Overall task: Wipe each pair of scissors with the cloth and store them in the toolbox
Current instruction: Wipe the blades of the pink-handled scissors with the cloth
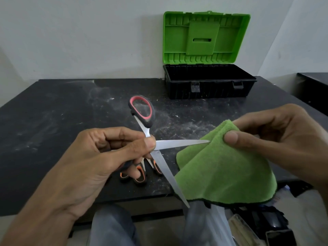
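Left grip (99, 153) pinches red scissors (177, 143) at pivot; right grip (276, 135) pinches cloth (225, 171) on blade tip. Half-hidden below: orange scissors (140, 177), bench (53, 112) front edge; toolbox (209, 89) open, back edge.

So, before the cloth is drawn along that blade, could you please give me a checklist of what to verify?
1. Left hand grips the red-handled scissors at the pivot: ok.
2. Blades spread apart for wiping: ok.
3. Right hand pinches the green cloth over the upper blade's tip: ok.
4. Lower blade's bare tip points away from the person's lap: not ok.
5. Toolbox lid open, ready for storing: ok.
6. Orange-handled scissors on the table already wiped: cannot tell.
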{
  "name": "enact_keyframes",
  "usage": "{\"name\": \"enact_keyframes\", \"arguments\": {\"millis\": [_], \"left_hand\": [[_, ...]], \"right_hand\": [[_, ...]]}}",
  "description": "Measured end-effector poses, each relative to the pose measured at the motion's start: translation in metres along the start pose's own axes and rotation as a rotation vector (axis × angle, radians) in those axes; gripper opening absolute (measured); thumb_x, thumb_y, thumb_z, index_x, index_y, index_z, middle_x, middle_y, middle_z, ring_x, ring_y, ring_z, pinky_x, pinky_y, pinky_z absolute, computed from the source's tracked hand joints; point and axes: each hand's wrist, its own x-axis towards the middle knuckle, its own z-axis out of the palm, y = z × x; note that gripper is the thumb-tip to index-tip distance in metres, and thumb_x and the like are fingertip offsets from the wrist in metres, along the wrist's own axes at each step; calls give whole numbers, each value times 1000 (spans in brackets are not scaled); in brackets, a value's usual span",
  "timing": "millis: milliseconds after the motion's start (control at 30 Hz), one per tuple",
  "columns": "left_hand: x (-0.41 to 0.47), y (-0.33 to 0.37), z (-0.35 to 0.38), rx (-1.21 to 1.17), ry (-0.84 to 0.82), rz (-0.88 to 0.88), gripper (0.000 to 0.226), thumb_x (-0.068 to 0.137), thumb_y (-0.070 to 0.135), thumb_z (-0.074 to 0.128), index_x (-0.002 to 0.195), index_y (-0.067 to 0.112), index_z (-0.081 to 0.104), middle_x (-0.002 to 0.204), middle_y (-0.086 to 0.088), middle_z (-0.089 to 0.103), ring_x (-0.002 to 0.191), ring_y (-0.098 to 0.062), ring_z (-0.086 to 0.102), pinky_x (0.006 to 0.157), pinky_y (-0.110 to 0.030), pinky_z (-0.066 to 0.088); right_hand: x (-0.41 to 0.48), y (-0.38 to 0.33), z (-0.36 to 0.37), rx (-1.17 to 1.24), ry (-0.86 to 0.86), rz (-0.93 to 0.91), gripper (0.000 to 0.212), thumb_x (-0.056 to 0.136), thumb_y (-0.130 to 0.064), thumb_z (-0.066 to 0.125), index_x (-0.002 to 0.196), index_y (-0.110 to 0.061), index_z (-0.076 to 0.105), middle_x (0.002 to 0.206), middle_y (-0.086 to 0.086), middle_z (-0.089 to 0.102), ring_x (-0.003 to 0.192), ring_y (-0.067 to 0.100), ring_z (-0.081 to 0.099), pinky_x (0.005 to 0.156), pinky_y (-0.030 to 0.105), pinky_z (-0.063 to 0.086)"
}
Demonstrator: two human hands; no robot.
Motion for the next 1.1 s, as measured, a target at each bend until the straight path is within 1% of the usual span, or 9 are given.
{"name": "enact_keyframes", "arguments": {"millis": [167,300,367,533,633,733,900,1033,1100], "left_hand": [[1,-1,3,19,-5,1,20,56,23,78,71,9,80,59,-10,66,39,-12,52,40,-13,43],[0,-2,1,40,-8,11,22,58,23,84,73,8,79,62,-14,67,41,-12,53,40,-15,43],[0,-2,1,36,9,19,22,57,22,82,72,6,79,63,-17,66,42,-12,53,40,-15,44],[-1,1,2,51,11,66,23,56,24,78,72,8,79,61,-12,69,45,-10,55,42,-14,46],[-2,3,3,101,27,99,23,55,28,79,71,12,80,63,-12,72,46,-12,56,43,-16,48],[-4,5,6,167,33,141,23,54,33,79,71,18,80,62,-8,73,41,-15,57,42,-19,45],[-5,3,4,215,12,161,17,57,32,79,70,21,80,58,-4,71,38,-13,56,42,-16,45],[-6,5,0,208,9,176,16,57,31,79,69,21,80,58,-11,69,39,-14,54,43,-18,46],[-6,6,2,228,-15,185,16,58,33,78,70,22,80,60,-9,71,40,-14,56,45,-19,47]], "right_hand": [[2,1,3,6,-42,16,17,74,-29,77,88,-26,87,87,-2,85,83,17,83,75,32,67],[1,1,2,7,-42,2,15,74,-28,77,86,-29,87,86,-5,84,83,13,82,72,24,66],[1,1,2,2,-42,-10,16,74,-27,77,86,-28,87,86,-6,84,82,11,82,71,21,64],[2,2,3,53,-22,-25,19,71,-27,78,87,-30,87,89,-6,84,86,11,82,74,18,63],[3,5,3,56,-12,-24,20,75,-26,77,92,-29,87,93,-5,85,89,12,82,78,23,65],[3,6,8,2,-65,-1,21,80,-30,76,99,-29,86,98,-7,84,94,13,82,84,31,65],[3,8,12,-87,-139,40,19,85,-35,73,98,-30,86,97,-8,84,93,14,81,85,41,64],[3,9,2,-35,-44,16,17,82,-31,75,93,-31,87,92,-4,85,88,15,82,84,39,65],[2,7,2,-8,-70,25,17,81,-31,75,93,-32,87,92,-5,85,89,15,82,84,37,65]]}}
